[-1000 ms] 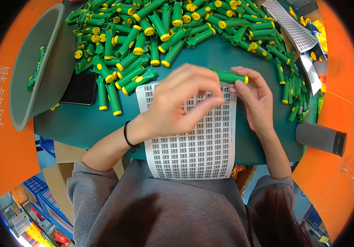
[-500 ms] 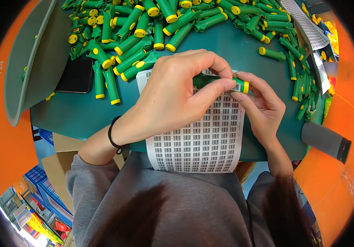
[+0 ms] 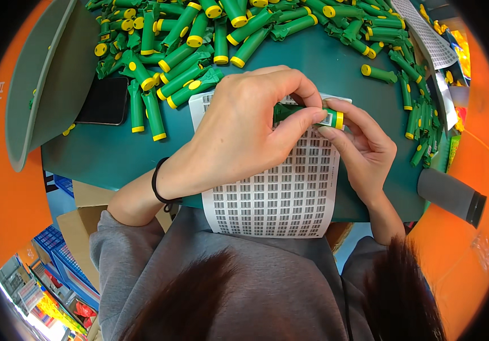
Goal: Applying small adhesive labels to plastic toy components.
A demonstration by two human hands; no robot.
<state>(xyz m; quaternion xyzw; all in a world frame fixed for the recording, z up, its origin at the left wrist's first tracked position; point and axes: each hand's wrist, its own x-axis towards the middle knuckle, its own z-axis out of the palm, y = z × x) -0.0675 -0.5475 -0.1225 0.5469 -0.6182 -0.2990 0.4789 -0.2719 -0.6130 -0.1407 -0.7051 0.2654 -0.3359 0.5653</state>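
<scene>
A green tube with a yellow end [image 3: 338, 120] is held between both hands above a sheet of small barcode labels [image 3: 267, 204]. My left hand [image 3: 250, 116] is closed round the tube's body, its thumb and forefinger meeting next to a small white barcode label [image 3: 328, 119] on the green surface. At the yellow end, the thumb and fingers of my right hand [image 3: 365, 149] pinch the same tube. The palm and fingers of my left hand hide much of the tube. The label sheet hangs over the table's near edge toward my lap.
Many similar green tubes [image 3: 185, 77] are heaped at the back, with more along the right [image 3: 415, 122]. A black phone [image 3: 103, 102] lies at left beside a large grey-green tray [image 3: 42, 85]. A grey cup [image 3: 448, 194] lies at right, and another label sheet [image 3: 426, 34] is far right.
Both hands hold nearly the same pose on the tube. The view has shifted very slightly; nothing was let go or picked up.
</scene>
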